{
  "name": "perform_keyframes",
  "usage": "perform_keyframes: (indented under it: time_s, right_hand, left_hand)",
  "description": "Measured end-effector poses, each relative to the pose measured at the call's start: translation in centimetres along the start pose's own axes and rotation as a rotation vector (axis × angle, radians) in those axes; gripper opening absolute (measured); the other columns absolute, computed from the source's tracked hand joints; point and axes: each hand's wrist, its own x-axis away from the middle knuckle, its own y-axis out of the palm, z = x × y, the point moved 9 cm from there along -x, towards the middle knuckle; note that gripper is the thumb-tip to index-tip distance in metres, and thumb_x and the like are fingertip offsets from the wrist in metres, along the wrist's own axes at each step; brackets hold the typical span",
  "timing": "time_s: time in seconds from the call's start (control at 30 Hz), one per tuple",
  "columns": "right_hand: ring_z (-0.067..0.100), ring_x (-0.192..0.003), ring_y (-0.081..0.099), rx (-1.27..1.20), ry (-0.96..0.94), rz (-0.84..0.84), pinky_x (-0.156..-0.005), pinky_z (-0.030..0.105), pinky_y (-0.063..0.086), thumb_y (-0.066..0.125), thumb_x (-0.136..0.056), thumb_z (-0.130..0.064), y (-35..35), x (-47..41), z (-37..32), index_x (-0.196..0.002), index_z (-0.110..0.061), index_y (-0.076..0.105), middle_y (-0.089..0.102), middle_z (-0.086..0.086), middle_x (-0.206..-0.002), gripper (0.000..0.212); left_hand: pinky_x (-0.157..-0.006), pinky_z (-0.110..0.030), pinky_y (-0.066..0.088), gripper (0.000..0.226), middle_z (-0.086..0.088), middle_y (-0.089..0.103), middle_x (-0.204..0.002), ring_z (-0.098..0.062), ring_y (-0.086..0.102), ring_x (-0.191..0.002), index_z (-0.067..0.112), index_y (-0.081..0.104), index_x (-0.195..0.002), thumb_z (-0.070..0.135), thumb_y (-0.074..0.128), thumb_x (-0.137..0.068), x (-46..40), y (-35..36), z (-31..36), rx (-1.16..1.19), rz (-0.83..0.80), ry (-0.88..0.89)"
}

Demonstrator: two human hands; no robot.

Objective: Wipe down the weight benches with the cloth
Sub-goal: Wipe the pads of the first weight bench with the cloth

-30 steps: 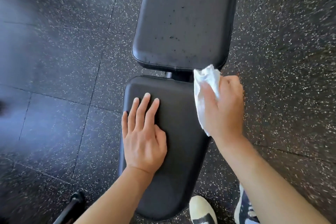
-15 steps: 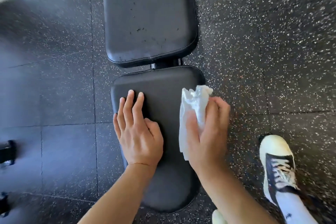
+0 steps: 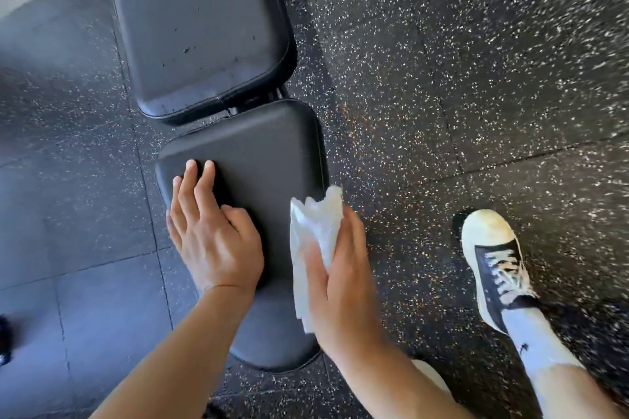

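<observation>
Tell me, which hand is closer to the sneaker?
Right. The right hand, holding the cloth, is at the bench seat's sneaker-side edge; the left hand rests across the seat, farther from the sneaker.

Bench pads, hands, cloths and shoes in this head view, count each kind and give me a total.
Bench pads: 2, back pad and seat pad
Hands: 2, left hand and right hand
Cloths: 1, white cloth
Shoes: 1 in full view, shoe
Total: 6
</observation>
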Motion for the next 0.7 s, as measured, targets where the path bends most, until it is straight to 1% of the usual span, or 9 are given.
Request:
perform_keyframes:
  time_s: [0.07, 0.13, 0.23, 0.3, 0.37, 0.47, 0.57, 0.63, 0.7]
  right_hand:
    - [0.013, -0.152, 0.032, 0.000, 0.029, -0.034, -0.123, 0.033, 0.029, 0.048, -0.109, -0.032, 0.1, 2.2, 0.8, -0.163, -0.020, 0.021, 0.031, -0.007, -0.163, 0.062]
    - [0.015, -0.151, 0.034, 0.016, 0.071, -0.068, -0.122, 0.036, 0.031, 0.049, -0.109, -0.033, 0.6, 1.7, 1.0, -0.162, -0.015, 0.023, 0.036, -0.001, -0.161, 0.062]
    - [0.020, -0.148, 0.038, 0.071, 0.103, -0.072, -0.121, 0.039, 0.032, 0.043, -0.107, -0.044, 1.0, -2.1, -0.1, -0.159, -0.006, 0.028, 0.040, 0.008, -0.158, 0.065]
    - [0.023, -0.146, 0.040, 0.095, 0.087, -0.051, -0.120, 0.037, 0.032, 0.043, -0.107, -0.044, 1.1, -5.5, -1.4, -0.157, -0.002, 0.030, 0.041, 0.012, -0.157, 0.067]
    - [0.022, -0.144, 0.042, 0.087, 0.075, -0.015, -0.119, 0.036, 0.033, 0.047, -0.108, -0.039, 1.2, -8.9, -2.4, -0.156, -0.003, 0.032, 0.044, 0.011, -0.156, 0.063]
    - [0.020, -0.144, 0.042, 0.078, 0.050, 0.008, -0.118, 0.036, 0.034, 0.047, -0.109, -0.036, 1.4, -12.0, -3.0, -0.157, -0.006, 0.034, 0.045, 0.008, -0.155, 0.058]
    - [0.019, -0.151, 0.034, 0.087, 0.030, -0.022, -0.122, 0.040, 0.031, 0.045, -0.110, -0.036, 1.5, -11.2, -2.8, -0.160, -0.007, 0.029, 0.037, 0.008, -0.162, 0.060]
    - [0.022, -0.156, 0.026, 0.148, -0.068, -0.022, -0.126, 0.043, 0.027, 0.048, -0.110, -0.030, 0.9, -9.1, -3.0, -0.160, -0.007, 0.030, 0.030, 0.010, -0.167, 0.058]
    - [0.028, -0.157, 0.023, 0.323, -0.297, -0.068, -0.124, 0.047, 0.028, 0.051, -0.108, -0.018, 0.7, -6.3, -3.8, -0.157, -0.008, 0.040, 0.030, 0.010, -0.168, 0.050]
  left_hand:
    - [-0.129, -0.052, 0.017, 0.067, 0.007, 0.034, -0.168, -0.022, 0.023, -0.159, 0.025, 0.044, -0.155, 0.014, 0.037, -0.089, 0.0, 0.1, 0.1, 0.009, -0.001, 0.010]
    - [-0.129, -0.051, 0.018, 0.067, 0.006, 0.035, -0.168, -0.023, 0.024, -0.159, 0.024, 0.044, -0.155, 0.013, 0.038, -0.089, 0.0, 0.0, 0.0, 0.009, 0.006, 0.018]
    - [-0.128, -0.052, 0.019, 0.068, 0.004, 0.037, -0.167, -0.025, 0.026, -0.158, 0.022, 0.046, -0.155, 0.012, 0.040, -0.088, 0.0, 0.0, 0.0, 0.014, 0.018, 0.027]
    - [-0.128, -0.052, 0.019, 0.068, 0.004, 0.037, -0.167, -0.025, 0.026, -0.158, 0.023, 0.045, -0.155, 0.011, 0.041, -0.088, 0.0, 0.0, -0.1, 0.020, 0.019, 0.021]
    - [-0.128, -0.053, 0.019, 0.068, 0.004, 0.037, -0.167, -0.025, 0.026, -0.158, 0.023, 0.045, -0.155, 0.011, 0.042, -0.089, 0.0, 0.0, -0.1, 0.017, 0.017, 0.021]
    - [-0.128, -0.053, 0.020, 0.067, 0.004, 0.037, -0.167, -0.026, 0.025, -0.158, 0.023, 0.046, -0.155, 0.012, 0.040, -0.089, 0.0, 0.0, 0.0, 0.009, 0.011, 0.022]
    - [-0.127, -0.054, 0.020, 0.066, 0.004, 0.035, -0.168, -0.025, 0.024, -0.159, 0.023, 0.045, -0.155, 0.013, 0.039, -0.089, -0.1, 0.0, -0.1, 0.008, 0.001, 0.013]
    - [-0.127, -0.055, 0.021, 0.066, 0.003, 0.036, -0.168, -0.026, 0.025, -0.159, 0.022, 0.046, -0.154, 0.014, 0.039, -0.089, -0.1, 0.0, 0.0, 0.010, -0.004, 0.015]
    - [-0.126, -0.055, 0.021, 0.066, 0.003, 0.035, -0.168, -0.025, 0.025, -0.159, 0.023, 0.046, -0.154, 0.016, 0.038, -0.089, -0.2, 0.1, -0.1, 0.010, -0.014, 0.015]
